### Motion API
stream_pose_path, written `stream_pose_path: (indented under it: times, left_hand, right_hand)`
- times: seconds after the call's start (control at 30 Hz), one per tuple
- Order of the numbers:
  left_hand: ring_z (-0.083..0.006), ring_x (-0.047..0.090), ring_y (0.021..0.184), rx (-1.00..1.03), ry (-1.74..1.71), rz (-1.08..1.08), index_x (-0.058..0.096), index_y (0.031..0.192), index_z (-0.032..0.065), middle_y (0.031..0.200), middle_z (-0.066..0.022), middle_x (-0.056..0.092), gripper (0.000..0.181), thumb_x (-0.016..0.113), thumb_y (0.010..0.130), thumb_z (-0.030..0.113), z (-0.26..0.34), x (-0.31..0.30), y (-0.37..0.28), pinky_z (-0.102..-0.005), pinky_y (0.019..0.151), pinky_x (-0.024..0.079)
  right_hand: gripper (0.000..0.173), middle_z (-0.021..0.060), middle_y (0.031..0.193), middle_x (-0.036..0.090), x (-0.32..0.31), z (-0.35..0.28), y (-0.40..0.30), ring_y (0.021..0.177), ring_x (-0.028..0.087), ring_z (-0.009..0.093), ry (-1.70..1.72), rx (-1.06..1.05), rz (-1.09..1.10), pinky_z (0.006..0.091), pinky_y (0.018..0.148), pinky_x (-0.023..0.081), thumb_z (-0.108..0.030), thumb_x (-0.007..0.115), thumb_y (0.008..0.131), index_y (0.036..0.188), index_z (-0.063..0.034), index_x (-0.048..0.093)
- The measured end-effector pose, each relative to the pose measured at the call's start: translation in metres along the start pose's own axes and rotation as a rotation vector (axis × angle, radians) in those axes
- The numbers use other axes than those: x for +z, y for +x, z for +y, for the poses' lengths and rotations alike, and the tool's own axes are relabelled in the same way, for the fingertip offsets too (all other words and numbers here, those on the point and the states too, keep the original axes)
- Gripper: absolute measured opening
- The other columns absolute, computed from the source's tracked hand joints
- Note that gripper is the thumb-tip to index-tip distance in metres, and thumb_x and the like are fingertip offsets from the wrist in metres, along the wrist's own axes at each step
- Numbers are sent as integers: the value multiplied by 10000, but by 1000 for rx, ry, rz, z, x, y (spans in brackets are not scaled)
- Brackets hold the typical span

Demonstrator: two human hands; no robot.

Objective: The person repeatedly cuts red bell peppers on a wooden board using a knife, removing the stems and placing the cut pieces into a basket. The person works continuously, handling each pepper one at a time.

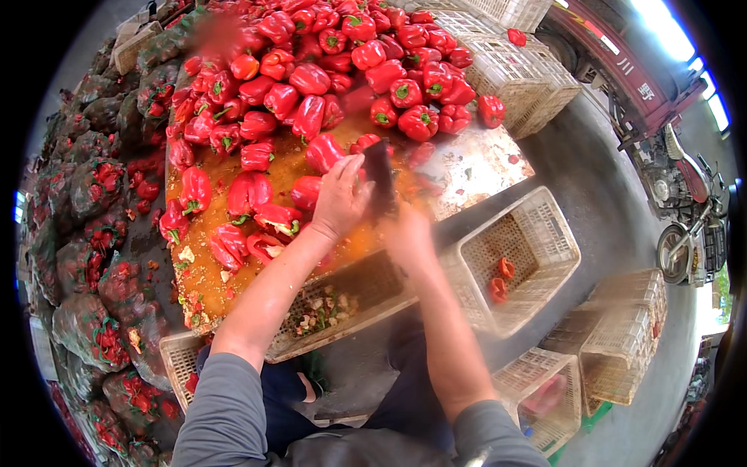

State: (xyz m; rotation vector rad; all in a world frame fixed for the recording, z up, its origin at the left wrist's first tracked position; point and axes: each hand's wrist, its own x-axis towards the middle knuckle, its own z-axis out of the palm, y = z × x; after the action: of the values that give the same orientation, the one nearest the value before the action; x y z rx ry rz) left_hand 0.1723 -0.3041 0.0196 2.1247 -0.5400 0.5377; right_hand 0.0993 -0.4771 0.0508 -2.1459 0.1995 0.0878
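My right hand point(405, 233), blurred, grips a wide dark-bladed knife point(380, 178), its blade upright over the table. Close to the blade's left side is my left hand point(344, 195), fingers bent. A bit of red shows between those fingers and the blade, but whether they hold a pepper is hidden. Whole red bell peppers point(324, 153) lie just beyond my left hand. Nearer me, a cut pepper point(265, 246) rests open on the wet orange tabletop point(204, 245). Below my forearms, a long plastic crate point(344, 335) contains pepper cores and seed scraps.
A large pepper heap point(327, 58) covers the table's far side. To the right, a pale crate point(519, 251) contains red pieces. More crates point(618, 333) stand at lower right, others point(508, 70) behind the table. Filled mesh sacks point(87, 327) crowd the left. A motorcycle point(688, 216) stands far right.
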Motion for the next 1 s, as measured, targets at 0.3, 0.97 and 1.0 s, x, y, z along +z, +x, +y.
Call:
stream_pose_path:
  times: [0.3,0.97,1.0]
  left_hand:
    - [-344,469,1485,-106,511,-540,553,1503,50,1554,-178,545,716,774,896,358,12,-16,-22,-505,1300,277]
    - [-346,616,1242,-520,241,-251,694,1154,-4,1285,-186,636,534,805,742,317,17,-22,-27,-514,1055,489]
    - [-355,649,1199,-614,173,-228,705,1115,-10,1248,-200,664,524,808,730,330,17,-23,-24,-504,1030,512]
  right_hand:
    - [121,23,698,598,-27,38,43,493,556,147,833,354,14,343,405,450,-102,703,967,943,-79,586]
    - [381,293,956,768,-14,59,50,960,749,465,-291,210,6,529,880,582,-293,768,834,1026,36,775]
    - [396,289,961,768,-14,54,43,967,750,457,-352,90,71,527,882,582,-313,762,837,1024,36,778]
